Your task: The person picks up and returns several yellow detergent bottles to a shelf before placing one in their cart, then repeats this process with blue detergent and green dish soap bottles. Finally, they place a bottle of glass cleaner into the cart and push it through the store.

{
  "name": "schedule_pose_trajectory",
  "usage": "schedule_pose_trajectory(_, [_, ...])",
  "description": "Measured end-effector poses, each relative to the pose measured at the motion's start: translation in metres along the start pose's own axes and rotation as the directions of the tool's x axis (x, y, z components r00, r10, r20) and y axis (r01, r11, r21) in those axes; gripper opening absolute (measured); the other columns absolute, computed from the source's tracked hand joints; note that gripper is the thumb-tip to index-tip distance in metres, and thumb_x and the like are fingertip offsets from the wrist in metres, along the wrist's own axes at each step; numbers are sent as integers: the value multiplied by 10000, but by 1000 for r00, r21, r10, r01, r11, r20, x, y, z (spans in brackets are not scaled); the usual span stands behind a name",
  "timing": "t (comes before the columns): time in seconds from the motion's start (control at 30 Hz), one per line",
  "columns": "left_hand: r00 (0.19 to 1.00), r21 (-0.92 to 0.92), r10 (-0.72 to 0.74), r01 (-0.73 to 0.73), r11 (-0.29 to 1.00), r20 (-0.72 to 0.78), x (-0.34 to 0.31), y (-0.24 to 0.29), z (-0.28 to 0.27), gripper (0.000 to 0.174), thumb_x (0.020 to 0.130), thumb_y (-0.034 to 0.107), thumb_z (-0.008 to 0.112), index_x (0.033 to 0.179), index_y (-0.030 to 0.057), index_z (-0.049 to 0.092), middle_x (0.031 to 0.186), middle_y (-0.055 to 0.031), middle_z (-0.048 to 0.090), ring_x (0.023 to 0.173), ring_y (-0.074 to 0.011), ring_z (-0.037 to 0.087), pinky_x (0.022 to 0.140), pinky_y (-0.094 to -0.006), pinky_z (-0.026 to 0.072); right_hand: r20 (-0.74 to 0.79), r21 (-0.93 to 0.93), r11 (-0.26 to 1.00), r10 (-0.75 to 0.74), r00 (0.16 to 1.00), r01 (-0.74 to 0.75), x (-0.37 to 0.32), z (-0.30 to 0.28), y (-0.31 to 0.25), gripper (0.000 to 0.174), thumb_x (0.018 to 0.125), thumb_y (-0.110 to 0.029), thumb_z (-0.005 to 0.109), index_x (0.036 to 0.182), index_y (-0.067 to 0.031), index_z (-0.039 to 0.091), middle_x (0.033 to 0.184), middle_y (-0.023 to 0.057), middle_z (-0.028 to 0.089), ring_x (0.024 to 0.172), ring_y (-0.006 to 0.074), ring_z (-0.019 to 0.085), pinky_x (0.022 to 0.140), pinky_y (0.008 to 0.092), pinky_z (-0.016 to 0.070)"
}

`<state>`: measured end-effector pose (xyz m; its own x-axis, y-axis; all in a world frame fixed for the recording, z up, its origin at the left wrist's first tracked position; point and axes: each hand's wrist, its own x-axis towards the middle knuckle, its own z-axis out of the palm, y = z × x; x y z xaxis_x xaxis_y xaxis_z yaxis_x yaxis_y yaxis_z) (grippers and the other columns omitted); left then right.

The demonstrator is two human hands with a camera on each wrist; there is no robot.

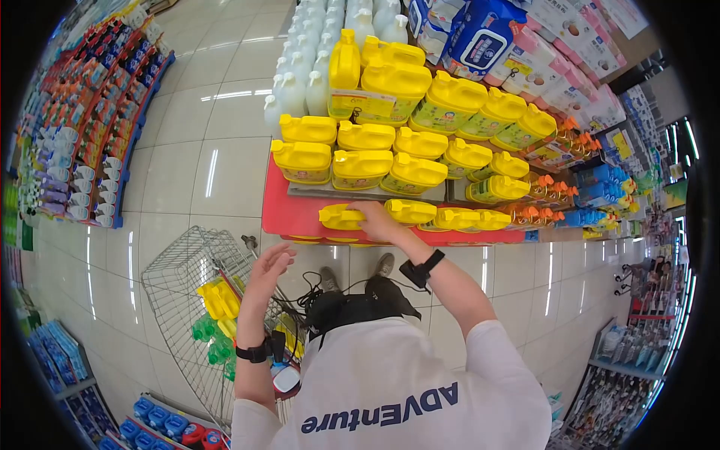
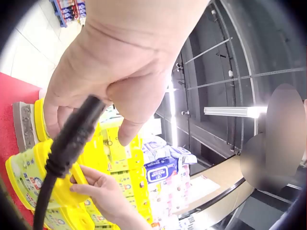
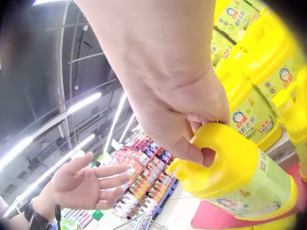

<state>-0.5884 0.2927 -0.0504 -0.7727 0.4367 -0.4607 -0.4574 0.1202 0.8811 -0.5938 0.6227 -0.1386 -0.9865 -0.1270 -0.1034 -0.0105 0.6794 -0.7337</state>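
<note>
My right hand (image 1: 379,223) grips the handle of a yellow detergent jug (image 1: 339,218) at the front left of the red display platform. In the right wrist view the fingers of the right hand (image 3: 177,115) loop through the handle of the jug (image 3: 240,177), which has a pale green label and leans over. My left hand (image 1: 264,277) hangs in the air beside the platform, over the cart's edge, holding nothing. Its fingers are spread and loosely bent, and the left hand's palm (image 3: 84,184) shows in the right wrist view.
More yellow jugs (image 1: 304,161) stand in rows behind, with white pump bottles (image 1: 296,82) farther back. A wire shopping cart (image 1: 169,281) at my left carries yellow jugs (image 1: 219,300) and green bottles (image 1: 214,337). Stocked shelves (image 1: 82,112) line the far left; a cable (image 1: 304,296) hangs at my waist.
</note>
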Motion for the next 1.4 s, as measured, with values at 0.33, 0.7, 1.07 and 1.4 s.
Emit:
schedule_pose_trajectory(0.33, [968,-178,-178,146,973,-179,2,-40,-27,427,991,313,581,1333,59,552,1194,-62,663,1076,-145,606,939,-290,443,-26,-98,991,92,995,-94,19,-19,30,488,738,1,691,1215,-94,648,1154,191,667,1086,381,619,944,433,493])
schedule_pose_trajectory(0.7, [941,-215,-217,162,963,-261,6,-77,-48,421,983,309,593,1321,59,556,1157,-56,675,1020,-122,623,875,-261,466,-21,-143,985,93,995,-95,8,-28,32,449,766,-95,731,1209,-97,655,1156,187,653,1106,381,592,954,443,479])
schedule_pose_trajectory(1.07, [863,-202,-104,3,979,-495,-22,-125,-83,351,937,212,644,1224,15,607,1045,-70,692,958,-138,637,820,-268,482,-219,-127,985,-139,966,113,-65,-1,-26,160,851,-50,678,1008,-18,670,941,156,676,924,337,648,805,384,510])
schedule_pose_trajectory(1.4, [269,202,68,507,838,-961,-30,-315,-207,571,783,289,737,1227,-33,577,1160,-235,616,1082,-364,589,957,-442,466,125,-64,989,138,983,-130,-124,22,3,184,877,-96,690,1036,-2,686,934,145,715,849,253,698,787,340,547])
